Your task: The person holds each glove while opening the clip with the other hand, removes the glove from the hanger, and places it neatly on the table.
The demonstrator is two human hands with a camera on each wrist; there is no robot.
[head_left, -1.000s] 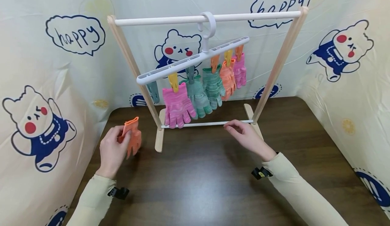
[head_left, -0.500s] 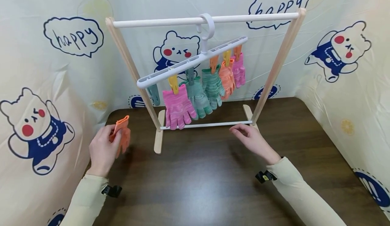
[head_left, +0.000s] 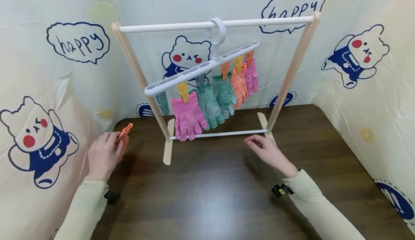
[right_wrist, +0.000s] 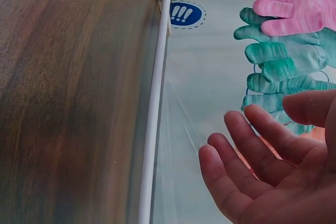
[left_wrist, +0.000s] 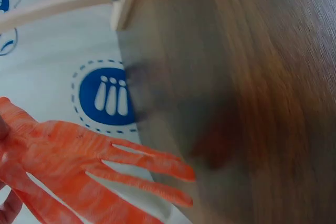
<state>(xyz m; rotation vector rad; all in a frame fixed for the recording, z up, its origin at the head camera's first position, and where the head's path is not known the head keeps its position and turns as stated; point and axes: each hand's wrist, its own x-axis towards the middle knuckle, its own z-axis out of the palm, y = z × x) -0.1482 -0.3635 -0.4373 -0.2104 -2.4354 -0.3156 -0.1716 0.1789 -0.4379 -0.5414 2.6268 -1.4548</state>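
Observation:
At the left side of the table, my left hand [head_left: 103, 156] pinches an orange knit glove [left_wrist: 73, 153] near its cuff; the glove's fingers dangle over the tabletop. In front of the rack's right foot hovers my right hand [head_left: 267, 153], fingers loosely bent and nothing in them. A grey hanger [head_left: 202, 68] hangs at a slant from the rack's white bar [head_left: 266, 23]. Clipped to it are a pink glove [head_left: 187, 116], two green gloves [head_left: 209, 103], an orange glove [head_left: 239, 89] and a farther pink glove [head_left: 250, 76]. A blue-grey clothespin [head_left: 162, 102] at its near left end holds nothing.
The wooden rack [head_left: 136, 67] stands toward the back of the dark wooden table [head_left: 207, 197], with a thin white lower bar [head_left: 227, 134] close to the tabletop. Printed cloth [head_left: 356, 107] encloses the back and both sides. Each wrist carries a small black camera [head_left: 281, 190].
My left hand has carried the orange glove further left, turning it so the cuff shows edge-on. The right hand has shifted slightly right and down. The hung gloves stay on the hanger.

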